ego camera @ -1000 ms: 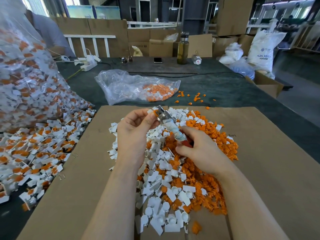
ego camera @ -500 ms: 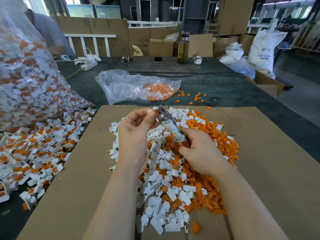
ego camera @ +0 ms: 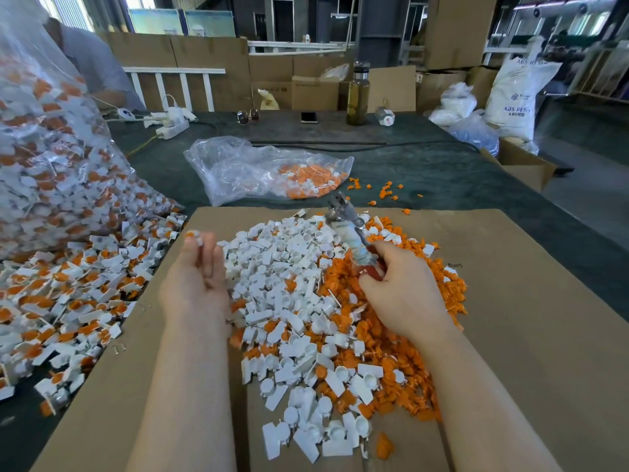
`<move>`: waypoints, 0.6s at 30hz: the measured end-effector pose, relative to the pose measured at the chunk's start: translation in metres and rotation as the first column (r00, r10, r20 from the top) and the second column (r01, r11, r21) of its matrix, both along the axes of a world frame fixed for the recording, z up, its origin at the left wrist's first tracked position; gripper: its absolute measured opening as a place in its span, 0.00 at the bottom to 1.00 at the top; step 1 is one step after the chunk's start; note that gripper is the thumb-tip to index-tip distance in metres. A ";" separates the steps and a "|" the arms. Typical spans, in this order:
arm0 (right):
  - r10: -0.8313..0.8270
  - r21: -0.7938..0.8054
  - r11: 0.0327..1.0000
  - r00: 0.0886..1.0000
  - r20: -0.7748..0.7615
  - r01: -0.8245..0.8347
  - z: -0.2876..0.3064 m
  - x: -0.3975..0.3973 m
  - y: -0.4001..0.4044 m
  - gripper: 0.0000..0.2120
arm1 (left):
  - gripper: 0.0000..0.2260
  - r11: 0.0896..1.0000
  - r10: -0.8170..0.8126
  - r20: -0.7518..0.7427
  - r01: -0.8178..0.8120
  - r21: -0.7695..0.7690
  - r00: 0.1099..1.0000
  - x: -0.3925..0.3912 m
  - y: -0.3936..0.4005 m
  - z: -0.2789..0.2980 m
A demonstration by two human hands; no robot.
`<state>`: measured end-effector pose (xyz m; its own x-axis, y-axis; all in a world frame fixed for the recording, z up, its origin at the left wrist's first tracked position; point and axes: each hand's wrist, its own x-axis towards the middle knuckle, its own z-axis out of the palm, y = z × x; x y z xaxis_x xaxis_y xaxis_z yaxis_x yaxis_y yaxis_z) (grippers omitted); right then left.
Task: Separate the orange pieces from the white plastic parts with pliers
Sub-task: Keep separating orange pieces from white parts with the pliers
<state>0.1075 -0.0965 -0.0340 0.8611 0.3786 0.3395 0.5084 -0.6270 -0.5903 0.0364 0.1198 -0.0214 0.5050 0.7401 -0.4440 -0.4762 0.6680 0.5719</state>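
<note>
My right hand (ego camera: 403, 287) grips the red handles of the pliers (ego camera: 350, 233), whose tape-wrapped shaft and metal jaws point up and away over the pile. My left hand (ego camera: 197, 270) is out to the left over the cardboard's edge, its fingertips pinching a small white plastic part (ego camera: 196, 235); it is blurred. Between my hands lies a heap of separated white parts (ego camera: 289, 267) on the left and orange pieces (ego camera: 425, 267) on the right, spread on a cardboard sheet (ego camera: 527, 335).
Unseparated white-and-orange parts (ego camera: 68, 301) cover the table at left, below a big clear bag (ego camera: 44, 165) full of them. A flat plastic bag (ego camera: 265, 172) holding orange pieces lies beyond the cardboard. A bottle (ego camera: 358, 93), phone (ego camera: 309, 117) and power strip (ego camera: 172, 129) stand further back.
My left hand has swung left, away from the pliers' jaws, carrying the white part. The pliers have lifted and tilted more upright in my right hand.
</note>
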 end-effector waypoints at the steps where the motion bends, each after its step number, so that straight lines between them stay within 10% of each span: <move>1: -0.034 0.005 0.999 0.999 0.002 0.034 0.000 0.002 -0.001 0.07 | 0.06 0.996 0.051 0.010 -0.050 -0.075 0.999 -0.001 0.006 -0.001; 13: -0.175 -0.109 0.979 0.984 -0.019 0.172 -0.005 0.011 -0.005 0.13 | 0.15 0.906 0.342 0.192 -0.269 -0.326 0.920 -0.006 0.022 -0.002; 18: -0.159 -0.233 0.958 0.986 0.054 0.167 -0.008 0.008 0.003 0.09 | 0.11 0.979 0.199 -0.039 -0.200 -0.043 0.979 -0.004 0.023 -0.002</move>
